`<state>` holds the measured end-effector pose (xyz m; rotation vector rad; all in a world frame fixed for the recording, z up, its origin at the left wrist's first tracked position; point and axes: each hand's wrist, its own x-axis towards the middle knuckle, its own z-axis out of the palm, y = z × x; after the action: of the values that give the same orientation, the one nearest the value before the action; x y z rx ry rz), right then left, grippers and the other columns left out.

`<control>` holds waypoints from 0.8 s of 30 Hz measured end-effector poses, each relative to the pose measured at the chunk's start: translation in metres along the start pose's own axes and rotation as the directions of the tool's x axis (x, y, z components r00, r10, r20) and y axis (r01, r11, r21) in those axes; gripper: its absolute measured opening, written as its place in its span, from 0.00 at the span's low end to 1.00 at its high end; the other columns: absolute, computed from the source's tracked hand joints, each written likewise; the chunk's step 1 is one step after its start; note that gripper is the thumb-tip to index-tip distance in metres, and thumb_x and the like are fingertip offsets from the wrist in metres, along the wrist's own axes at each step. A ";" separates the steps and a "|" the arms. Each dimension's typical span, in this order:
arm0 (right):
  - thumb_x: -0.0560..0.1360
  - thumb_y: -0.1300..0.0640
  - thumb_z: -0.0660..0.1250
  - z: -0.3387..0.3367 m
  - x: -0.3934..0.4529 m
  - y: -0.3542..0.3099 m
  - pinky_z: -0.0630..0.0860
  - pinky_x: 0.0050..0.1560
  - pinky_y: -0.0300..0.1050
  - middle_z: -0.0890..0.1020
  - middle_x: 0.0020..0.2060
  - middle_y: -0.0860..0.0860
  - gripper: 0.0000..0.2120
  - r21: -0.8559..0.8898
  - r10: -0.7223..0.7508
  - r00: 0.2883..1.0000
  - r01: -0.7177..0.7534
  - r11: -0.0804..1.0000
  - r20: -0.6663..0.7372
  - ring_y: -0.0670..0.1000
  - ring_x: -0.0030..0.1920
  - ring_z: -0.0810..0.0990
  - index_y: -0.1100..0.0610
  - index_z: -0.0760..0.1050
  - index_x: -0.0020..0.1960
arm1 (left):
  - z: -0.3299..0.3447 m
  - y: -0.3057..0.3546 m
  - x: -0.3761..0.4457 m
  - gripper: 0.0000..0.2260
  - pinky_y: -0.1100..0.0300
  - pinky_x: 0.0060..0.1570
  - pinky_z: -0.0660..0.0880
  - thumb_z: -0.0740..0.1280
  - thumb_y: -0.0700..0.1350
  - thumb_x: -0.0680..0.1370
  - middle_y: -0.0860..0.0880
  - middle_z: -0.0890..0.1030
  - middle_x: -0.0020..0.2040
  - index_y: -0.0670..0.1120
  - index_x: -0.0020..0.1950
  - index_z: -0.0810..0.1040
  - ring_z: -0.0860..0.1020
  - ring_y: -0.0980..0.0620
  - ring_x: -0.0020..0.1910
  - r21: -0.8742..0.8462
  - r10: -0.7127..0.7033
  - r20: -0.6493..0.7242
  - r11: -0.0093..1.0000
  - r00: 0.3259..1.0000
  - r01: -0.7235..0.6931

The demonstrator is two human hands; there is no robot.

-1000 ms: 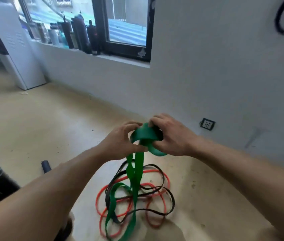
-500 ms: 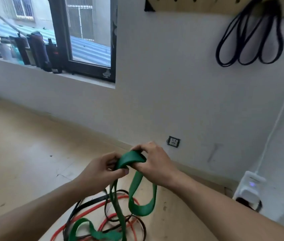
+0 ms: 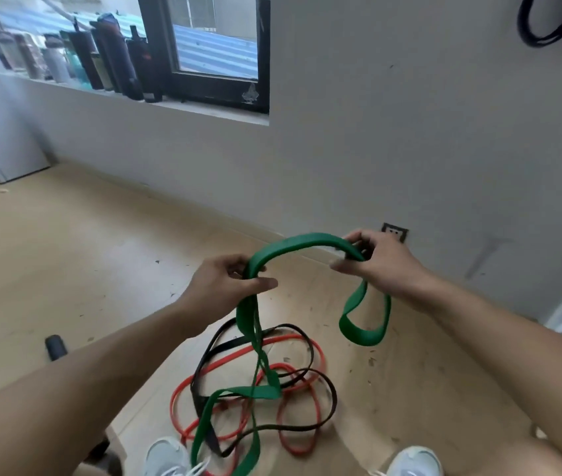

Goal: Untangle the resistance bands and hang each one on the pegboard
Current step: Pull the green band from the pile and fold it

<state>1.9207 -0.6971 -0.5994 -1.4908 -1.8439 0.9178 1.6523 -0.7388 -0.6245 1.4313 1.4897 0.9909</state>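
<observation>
Standing over the pale floor (image 3: 66, 255), we look down on a loose tangle where the red band (image 3: 307, 451) and the black band (image 3: 333, 396) lie crossed between our shoes, with the green band (image 3: 300, 240) rising out of the pile into both hands. On the wall at upper right, dark bands (image 3: 540, 29) already hang; the pegboard itself is out of view. To free the green one cleanly, we judge it best to lift and feed it hand over hand, watching where its lower loop threads under the black strand, rather than pulling hard and tightening the knot. Our left hand (image 3: 228, 286) is closed around the green strap, thumb pressed across it. Our right hand (image 3: 379, 262) pinches the strap's other side with curled fingertips, a short loop dangling below.
</observation>
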 end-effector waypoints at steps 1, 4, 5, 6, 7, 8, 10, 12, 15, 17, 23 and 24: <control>0.71 0.49 0.80 0.002 0.000 0.007 0.77 0.45 0.42 0.83 0.43 0.47 0.13 -0.100 0.056 0.991 -0.044 0.994 0.118 0.47 0.44 0.82 0.47 0.81 0.52 | -0.002 0.001 -0.001 0.14 0.41 0.55 0.81 0.82 0.50 0.66 0.36 0.83 0.46 0.48 0.47 0.86 0.84 0.37 0.48 -0.041 -0.002 -0.003 0.999 1.000 0.002; 0.70 0.45 0.80 0.016 -0.004 0.019 0.83 0.55 0.47 0.83 0.51 0.44 0.17 -0.338 0.145 0.912 -0.007 0.941 0.384 0.45 0.51 0.84 0.41 0.78 0.56 | 0.000 0.008 -0.007 0.20 0.43 0.55 0.81 0.82 0.52 0.62 0.39 0.84 0.46 0.50 0.51 0.85 0.85 0.42 0.46 -0.086 0.028 -0.002 0.996 1.000 -0.028; 0.70 0.44 0.79 0.022 -0.006 0.019 0.82 0.58 0.48 0.83 0.53 0.44 0.21 -0.353 0.143 0.895 0.018 0.935 0.422 0.45 0.52 0.83 0.40 0.77 0.60 | 0.002 0.010 -0.008 0.23 0.45 0.55 0.82 0.82 0.52 0.61 0.41 0.85 0.46 0.50 0.54 0.84 0.85 0.43 0.46 -0.084 0.053 -0.004 0.995 0.999 -0.053; 0.70 0.44 0.79 0.028 -0.007 0.017 0.82 0.59 0.48 0.83 0.54 0.45 0.24 -0.322 0.128 0.888 0.024 0.946 0.442 0.46 0.53 0.83 0.41 0.75 0.63 | 0.004 0.014 -0.009 0.26 0.47 0.54 0.82 0.82 0.52 0.61 0.42 0.85 0.46 0.50 0.57 0.83 0.85 0.43 0.47 -0.075 0.079 -0.008 0.994 0.997 -0.079; 0.71 0.44 0.79 0.035 -0.009 0.014 0.81 0.58 0.46 0.83 0.54 0.46 0.26 -0.264 0.103 0.887 0.022 0.964 0.451 0.46 0.54 0.83 0.42 0.74 0.66 | 0.006 0.017 -0.009 0.28 0.49 0.53 0.83 0.82 0.52 0.61 0.43 0.85 0.46 0.50 0.59 0.82 0.85 0.44 0.47 -0.066 0.103 -0.010 0.992 0.995 -0.103; 0.72 0.44 0.78 0.042 -0.010 0.009 0.79 0.56 0.42 0.83 0.54 0.46 0.27 -0.194 0.065 0.892 0.026 0.981 0.448 0.46 0.55 0.82 0.44 0.74 0.67 | 0.009 0.019 -0.009 0.27 0.53 0.52 0.83 0.83 0.51 0.62 0.44 0.85 0.46 0.50 0.59 0.81 0.85 0.46 0.46 -0.055 0.123 -0.010 0.991 0.992 -0.123; 0.73 0.47 0.78 0.053 -0.013 -0.002 0.78 0.52 0.39 0.84 0.52 0.47 0.23 -0.064 -0.028 0.924 0.056 0.996 0.382 0.45 0.53 0.82 0.50 0.78 0.65 | 0.015 0.023 -0.009 0.26 0.64 0.46 0.81 0.83 0.48 0.64 0.47 0.86 0.45 0.49 0.59 0.81 0.85 0.54 0.42 -0.029 0.157 -0.009 0.987 0.988 -0.157; 0.74 0.54 0.78 0.057 -0.011 -0.008 0.79 0.50 0.45 0.84 0.46 0.52 0.15 0.107 -0.110 0.953 0.083 0.991 0.281 0.50 0.45 0.83 0.57 0.81 0.57 | 0.020 0.027 -0.010 0.25 0.69 0.42 0.78 0.84 0.47 0.64 0.49 0.86 0.44 0.49 0.59 0.82 0.83 0.59 0.39 0.048 0.199 -0.017 0.979 0.980 -0.198; 0.73 0.64 0.77 0.052 -0.009 -0.018 0.76 0.44 0.47 0.80 0.39 0.54 0.07 0.248 -0.164 0.976 0.125 0.961 0.145 0.48 0.40 0.78 0.61 0.80 0.49 | 0.019 0.025 -0.009 0.23 0.67 0.43 0.79 0.84 0.46 0.65 0.49 0.87 0.44 0.48 0.57 0.82 0.84 0.57 0.40 0.081 0.195 0.013 0.977 0.981 -0.195; 0.75 0.68 0.74 0.047 -0.010 -0.030 0.78 0.45 0.46 0.81 0.39 0.53 0.06 0.334 -0.177 0.983 0.148 0.931 0.058 0.47 0.40 0.80 0.59 0.80 0.47 | 0.015 0.020 -0.009 0.21 0.62 0.49 0.82 0.83 0.44 0.66 0.49 0.87 0.44 0.48 0.56 0.83 0.85 0.55 0.43 0.114 0.169 0.114 0.977 0.979 -0.182; 0.78 0.68 0.69 0.027 -0.010 -0.047 0.80 0.43 0.40 0.82 0.37 0.49 0.08 0.501 -0.197 0.976 0.218 0.837 -0.096 0.48 0.38 0.82 0.56 0.78 0.46 | 0.016 0.015 -0.009 0.16 0.54 0.54 0.81 0.80 0.53 0.69 0.50 0.86 0.45 0.47 0.51 0.83 0.84 0.51 0.47 0.268 0.122 0.150 0.950 0.981 -0.159; 0.78 0.67 0.70 0.025 -0.009 -0.042 0.81 0.43 0.41 0.82 0.37 0.48 0.07 0.432 -0.199 0.974 0.226 0.873 -0.106 0.47 0.37 0.81 0.56 0.79 0.46 | 0.014 0.017 -0.009 0.17 0.53 0.53 0.81 0.79 0.55 0.69 0.49 0.86 0.44 0.47 0.50 0.83 0.84 0.50 0.46 0.301 0.144 0.124 0.937 0.982 -0.176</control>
<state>1.8785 -0.7148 -0.5797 -1.0026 -1.5804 1.0824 1.6720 -0.7470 -0.6129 1.8250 1.5218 0.7881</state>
